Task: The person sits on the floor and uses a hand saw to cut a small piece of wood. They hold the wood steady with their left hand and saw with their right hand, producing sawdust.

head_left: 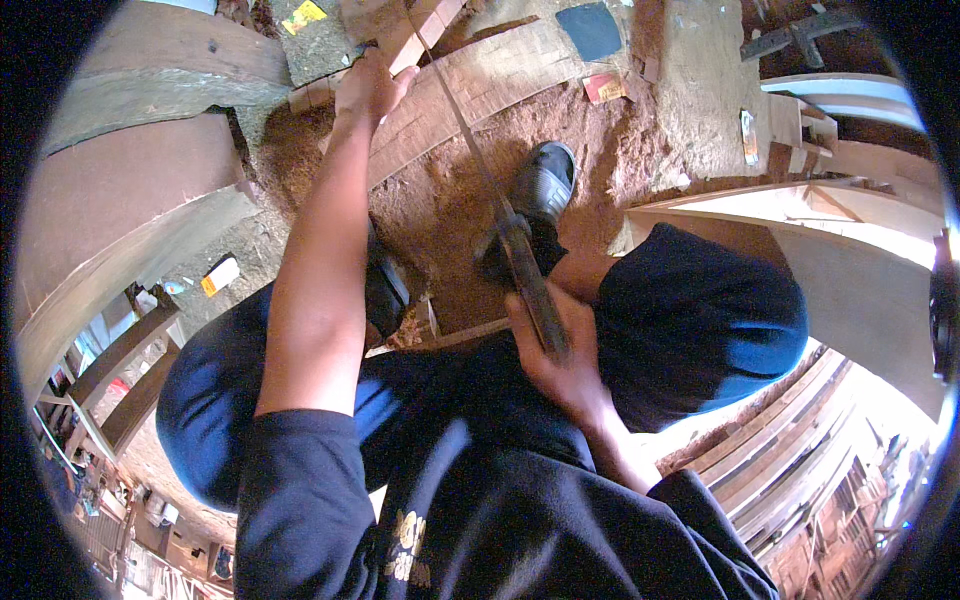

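Observation:
My right hand is wrapped round the long dark handle of a handsaw. The saw's thin blade shows almost edge-on, running up and away until it crosses a pale wooden strip at the top. Stretched forward, my left hand holds the strip's near side, left of the blade, with the thumb toward the blade; its other fingers are partly hidden. Below the strip lies a broad, curved-looking wooden board, near the left hand.
Sawdust-covered ground surrounds my shoes. Large timber pieces stand at left, and a pale panel at right. Stacked boards lie lower right. A dark flat piece and a red-yellow packet lie ahead.

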{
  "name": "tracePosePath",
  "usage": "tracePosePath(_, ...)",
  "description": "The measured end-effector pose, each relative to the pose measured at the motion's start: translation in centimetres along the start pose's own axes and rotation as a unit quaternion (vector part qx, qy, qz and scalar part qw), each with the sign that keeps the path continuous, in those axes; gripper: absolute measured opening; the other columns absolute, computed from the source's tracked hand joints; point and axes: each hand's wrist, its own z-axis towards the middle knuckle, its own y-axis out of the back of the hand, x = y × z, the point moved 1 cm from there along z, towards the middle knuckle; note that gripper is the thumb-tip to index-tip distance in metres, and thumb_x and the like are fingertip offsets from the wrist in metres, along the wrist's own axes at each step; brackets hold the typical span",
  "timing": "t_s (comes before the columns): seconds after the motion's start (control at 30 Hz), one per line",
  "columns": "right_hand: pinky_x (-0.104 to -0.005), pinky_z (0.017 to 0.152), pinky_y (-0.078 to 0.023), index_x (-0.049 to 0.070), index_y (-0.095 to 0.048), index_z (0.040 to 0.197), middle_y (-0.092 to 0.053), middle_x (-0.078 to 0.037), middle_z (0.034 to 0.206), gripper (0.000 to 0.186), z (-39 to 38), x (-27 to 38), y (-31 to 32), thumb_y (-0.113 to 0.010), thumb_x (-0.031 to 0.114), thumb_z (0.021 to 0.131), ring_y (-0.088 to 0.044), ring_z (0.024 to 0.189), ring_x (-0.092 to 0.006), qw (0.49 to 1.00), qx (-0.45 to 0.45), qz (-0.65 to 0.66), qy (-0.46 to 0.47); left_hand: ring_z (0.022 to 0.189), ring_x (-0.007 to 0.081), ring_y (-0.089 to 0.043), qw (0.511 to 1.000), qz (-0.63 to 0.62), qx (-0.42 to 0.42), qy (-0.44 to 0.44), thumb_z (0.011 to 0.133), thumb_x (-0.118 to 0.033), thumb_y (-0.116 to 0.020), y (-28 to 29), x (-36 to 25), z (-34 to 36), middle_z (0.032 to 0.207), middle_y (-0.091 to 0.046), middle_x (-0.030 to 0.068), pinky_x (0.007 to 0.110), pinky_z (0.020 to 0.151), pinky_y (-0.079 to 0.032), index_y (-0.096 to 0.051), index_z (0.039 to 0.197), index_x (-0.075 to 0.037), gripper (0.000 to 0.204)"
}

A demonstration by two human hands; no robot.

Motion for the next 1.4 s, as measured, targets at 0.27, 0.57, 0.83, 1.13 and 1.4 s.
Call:
tracePosePath(0.27, -0.0335, 0.054, -0.040, 0.001, -0.061, 0.088, -0.055, -0.005, 0.064, 0.015, -0.8, 1.2, 0.9, -0.062, 0.014, 0.096, -0.047, 0.059, -0.0109, 1.000, -0.010, -0.007, 0.015, 0.096, 0.0370, -0.070, 0.994, 0.089, -0.064, 0.004, 0.085, -0.057, -0.067, -1.0, -0.9, -0.5, 0.106, -0.068, 0.0236, 0.044, 0.082, -0.059, -0.050, 0.116, 0.002, 0.069)
tracePosePath(0.57, -0.0300, 0.058, -0.042, 0.000, -0.063, 0.091, -0.054, -0.003, 0.067, 0.017, 1.3, 1.6, -0.2, -0.063, 0.016, 0.096, -0.049, 0.064, -0.0095, 0.997, -0.046, 0.027, 0.058, 0.096, 0.0352, -0.070, 0.992, 0.095, -0.084, 0.013, 0.087, -0.054, -0.067, -0.1, -1.9, -1.7, 0.102, -0.067, 0.0219, 0.042, 0.078, -0.060, -0.052, 0.111, 0.001, 0.062)
tracePosePath(0.83, -0.0313, 0.059, -0.042, 0.000, -0.063, 0.088, -0.056, -0.003, 0.068, 0.018, 2.5, 2.8, 2.0, -0.063, 0.016, 0.096, -0.048, 0.063, -0.0115, 1.000, -0.007, -0.014, -0.012, 0.090, 0.0342, -0.070, 0.988, 0.101, -0.114, 0.011, 0.086, -0.052, -0.068, -1.2, -2.3, -1.9, 0.098, -0.066, 0.0197, 0.042, 0.076, -0.060, -0.054, 0.110, 0.000, 0.059)
tracePosePath(1.13, -0.0366, 0.061, -0.047, 0.000, -0.064, 0.091, -0.066, -0.015, 0.076, 0.017, 0.0, 4.6, 4.8, -0.064, 0.016, 0.095, -0.064, 0.067, -0.0200, 0.998, 0.029, -0.032, -0.049, 0.090, 0.0364, -0.070, 0.991, 0.101, -0.091, 0.013, 0.088, -0.055, -0.064, -1.6, -0.3, -0.4, 0.100, -0.066, 0.0208, 0.043, 0.076, -0.059, -0.051, 0.114, 0.002, 0.064)
tracePosePath(1.4, -0.0321, 0.056, -0.038, 0.001, -0.059, 0.082, -0.050, -0.001, 0.065, 0.020, -0.7, 2.8, 4.1, -0.064, 0.015, 0.095, -0.045, 0.063, -0.0088, 0.999, 0.021, -0.029, -0.039, 0.095, 0.0374, -0.070, 0.995, 0.072, -0.064, 0.018, 0.086, -0.054, -0.067, -0.3, -1.9, -1.2, 0.104, -0.067, 0.0237, 0.045, 0.079, -0.059, -0.051, 0.114, 0.002, 0.064)
